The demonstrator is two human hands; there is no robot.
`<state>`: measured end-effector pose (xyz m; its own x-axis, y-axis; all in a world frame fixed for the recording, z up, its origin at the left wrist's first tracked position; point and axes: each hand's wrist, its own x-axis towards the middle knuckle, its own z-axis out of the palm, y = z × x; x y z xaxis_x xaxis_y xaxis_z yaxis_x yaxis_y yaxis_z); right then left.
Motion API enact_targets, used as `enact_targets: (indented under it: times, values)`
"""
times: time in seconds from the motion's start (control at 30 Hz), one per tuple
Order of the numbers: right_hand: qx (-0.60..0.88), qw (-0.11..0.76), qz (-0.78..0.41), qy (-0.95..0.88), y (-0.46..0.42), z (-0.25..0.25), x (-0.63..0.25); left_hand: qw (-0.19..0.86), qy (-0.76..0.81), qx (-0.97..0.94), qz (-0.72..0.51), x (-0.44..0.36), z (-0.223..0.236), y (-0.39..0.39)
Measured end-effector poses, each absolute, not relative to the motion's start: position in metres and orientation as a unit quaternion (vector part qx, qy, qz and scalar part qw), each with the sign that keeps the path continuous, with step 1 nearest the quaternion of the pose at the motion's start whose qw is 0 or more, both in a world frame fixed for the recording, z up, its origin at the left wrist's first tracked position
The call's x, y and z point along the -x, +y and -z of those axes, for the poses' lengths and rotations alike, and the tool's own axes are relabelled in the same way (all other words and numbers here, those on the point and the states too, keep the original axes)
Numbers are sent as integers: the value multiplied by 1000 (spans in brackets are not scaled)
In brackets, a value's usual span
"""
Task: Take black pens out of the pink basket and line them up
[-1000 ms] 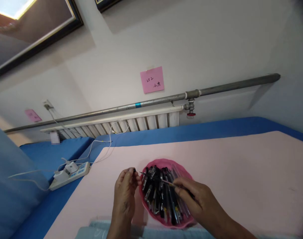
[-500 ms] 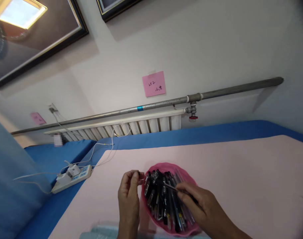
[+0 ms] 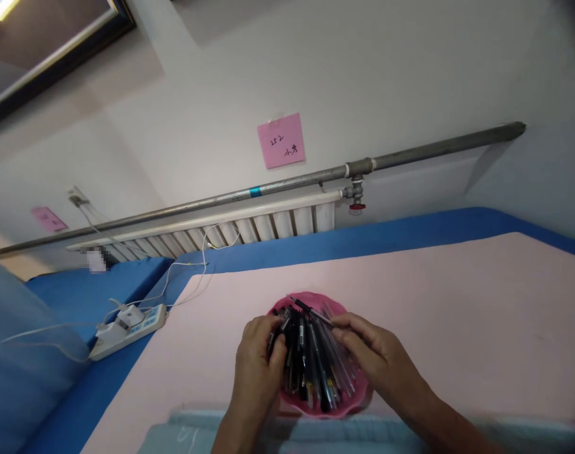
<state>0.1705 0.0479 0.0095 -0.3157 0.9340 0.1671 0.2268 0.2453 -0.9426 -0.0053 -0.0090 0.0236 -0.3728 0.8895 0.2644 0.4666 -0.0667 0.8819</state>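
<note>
Over a pink basket (image 3: 363,396) heaped with pens (image 3: 316,362), we are working with two bare hands. The basket is sitting on a pale pink sheet (image 3: 434,302) that is covering most of a blue bed (image 3: 410,228), and its scalloped rim is showing around the pile. Mostly black and clear barrels are lying lengthwise, fanning toward us.

Our right hand (image 3: 386,359) is reaching in from the right, its fingers pinching a slim pen (image 3: 311,309) with a dark front section. We are holding that pen at a slant above the pile, its narrow tip pointing up and to the left, toward the far rim. Our left hand (image 3: 259,359) is resting at the left side of the basket, thumb and fingers curling over the dark pens there; we are unable to tell whether they are grasping one.

Nearest us, a light blue cloth (image 3: 348,432) is running along the bottom edge. To the left, a white power strip (image 3: 140,326) is lying on the blue bed, with plugs and white cables trailing from it, beside a blue curtain (image 3: 23,353). Behind, a white radiator (image 3: 249,232) is running below a metal pipe (image 3: 221,200), and a pink note (image 3: 282,141) bearing handwriting is hanging on the wall.
</note>
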Motion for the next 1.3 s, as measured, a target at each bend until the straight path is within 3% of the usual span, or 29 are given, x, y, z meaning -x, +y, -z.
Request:
enact_targets:
  times: [0.2,0.57,0.87,1.3]
  values:
    - [427,408,-448,-672,47,-9,-170,241,701,-626,-244,0,-27,-26]
    - [421,406,-466,-664,47,-10,-169,204,771,-563,-216,-15,-23,-24]
    - [421,390,-493,-654,46,-9,-169,146,773,-609,103,-16,-32,-21]
    - [406,403,-474,-669,45,-12,-169,154,763,-627,37,-10,-35,-20]
